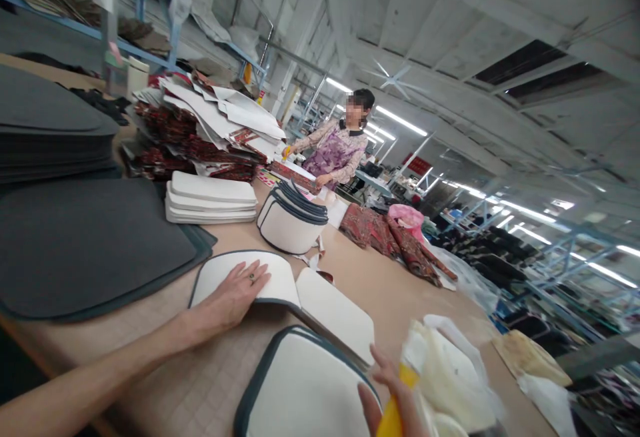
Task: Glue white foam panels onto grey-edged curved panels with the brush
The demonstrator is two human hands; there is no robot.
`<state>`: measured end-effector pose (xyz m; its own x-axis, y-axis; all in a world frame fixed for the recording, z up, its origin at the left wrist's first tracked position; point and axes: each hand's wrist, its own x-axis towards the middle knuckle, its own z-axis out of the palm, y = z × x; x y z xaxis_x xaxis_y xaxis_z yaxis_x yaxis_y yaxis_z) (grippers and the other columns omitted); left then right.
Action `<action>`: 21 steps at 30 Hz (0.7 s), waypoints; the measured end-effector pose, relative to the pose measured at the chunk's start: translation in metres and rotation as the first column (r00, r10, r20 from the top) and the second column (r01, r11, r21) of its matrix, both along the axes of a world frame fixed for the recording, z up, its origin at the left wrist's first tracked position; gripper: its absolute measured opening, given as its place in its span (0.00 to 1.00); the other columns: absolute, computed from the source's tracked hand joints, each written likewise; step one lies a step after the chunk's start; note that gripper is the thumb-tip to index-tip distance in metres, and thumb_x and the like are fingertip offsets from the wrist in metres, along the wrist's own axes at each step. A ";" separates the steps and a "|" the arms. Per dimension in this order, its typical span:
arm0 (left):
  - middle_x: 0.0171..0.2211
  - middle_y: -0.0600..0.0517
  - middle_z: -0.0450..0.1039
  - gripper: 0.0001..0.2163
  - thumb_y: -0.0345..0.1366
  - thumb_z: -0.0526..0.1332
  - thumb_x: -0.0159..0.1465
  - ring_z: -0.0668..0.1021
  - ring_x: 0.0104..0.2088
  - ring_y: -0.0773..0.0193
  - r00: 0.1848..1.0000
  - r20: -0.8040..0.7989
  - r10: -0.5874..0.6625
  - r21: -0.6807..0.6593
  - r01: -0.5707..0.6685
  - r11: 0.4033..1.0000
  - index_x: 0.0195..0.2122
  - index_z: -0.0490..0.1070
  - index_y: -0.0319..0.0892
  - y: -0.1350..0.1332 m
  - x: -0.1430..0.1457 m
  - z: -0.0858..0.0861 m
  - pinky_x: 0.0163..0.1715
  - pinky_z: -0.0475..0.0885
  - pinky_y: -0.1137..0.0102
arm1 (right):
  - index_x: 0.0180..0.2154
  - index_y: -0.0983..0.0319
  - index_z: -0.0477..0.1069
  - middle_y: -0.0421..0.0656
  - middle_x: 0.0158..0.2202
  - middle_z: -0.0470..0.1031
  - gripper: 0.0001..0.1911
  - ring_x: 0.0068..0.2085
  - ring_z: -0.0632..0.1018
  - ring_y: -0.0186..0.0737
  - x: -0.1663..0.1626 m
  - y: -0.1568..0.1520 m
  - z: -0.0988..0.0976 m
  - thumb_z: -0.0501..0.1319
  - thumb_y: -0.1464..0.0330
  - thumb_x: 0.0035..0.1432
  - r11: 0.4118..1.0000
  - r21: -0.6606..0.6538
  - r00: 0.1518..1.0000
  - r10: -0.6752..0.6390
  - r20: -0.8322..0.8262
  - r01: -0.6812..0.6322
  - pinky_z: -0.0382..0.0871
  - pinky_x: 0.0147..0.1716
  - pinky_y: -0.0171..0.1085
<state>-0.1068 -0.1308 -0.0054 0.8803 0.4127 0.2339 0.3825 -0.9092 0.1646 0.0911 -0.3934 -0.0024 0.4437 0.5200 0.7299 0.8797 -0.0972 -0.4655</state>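
My left hand (pixel 239 293) lies flat, fingers spread, on a white panel with dark edging (pixel 277 277) that bows upward a little. My right hand (pixel 400 400), at the lower edge of the view, is wrapped round the yellow handle of a brush (pixel 413 351); its pale end points up and away. Close beside the brush is a whitish container draped in plastic (pixel 457 383), its inside hard to make out. Below my left hand's panel sits another dark-edged white panel (pixel 305 387). A plain white panel (pixel 337 313) lies to the right, touching the first.
Curved dark-edged panels (pixel 295 223) stand behind, next to stacked white pads (pixel 213 197). Large dark grey sheets (pixel 90 243) lie at left. Patterned cloth and white sheets (pixel 200 123) are piled farther back. A co-worker (pixel 340 147) stands across the table near red patterned fabric (pixel 380 233).
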 end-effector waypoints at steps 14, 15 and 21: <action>0.54 0.46 0.66 0.16 0.24 0.45 0.66 0.64 0.57 0.55 0.717 0.499 -0.486 0.427 0.285 0.858 0.50 0.66 0.37 -0.059 0.017 0.102 0.54 0.61 0.59 | 0.32 0.58 0.63 0.40 0.37 0.78 0.19 0.36 0.78 0.35 -0.017 0.038 0.093 0.70 0.66 0.39 0.943 0.332 0.506 0.289 -0.813 -0.005 0.71 0.33 0.32; 0.54 0.45 0.66 0.15 0.25 0.45 0.66 0.64 0.56 0.54 0.716 0.488 -0.499 0.422 0.307 0.853 0.49 0.67 0.36 -0.063 0.017 0.101 0.54 0.61 0.58 | 0.32 0.58 0.63 0.40 0.38 0.78 0.18 0.39 0.78 0.37 -0.017 0.020 0.089 0.70 0.66 0.40 0.944 0.328 0.523 0.259 -0.812 0.041 0.71 0.35 0.33; 0.51 0.48 0.69 0.15 0.23 0.49 0.64 0.67 0.53 0.57 0.773 0.277 -0.570 0.243 0.518 0.820 0.49 0.65 0.40 -0.087 0.006 0.065 0.53 0.61 0.62 | 0.31 0.57 0.61 0.42 0.43 0.77 0.20 0.43 0.77 0.44 -0.020 -0.072 0.029 0.69 0.61 0.39 0.954 0.142 0.518 -0.016 -0.855 0.265 0.71 0.36 0.37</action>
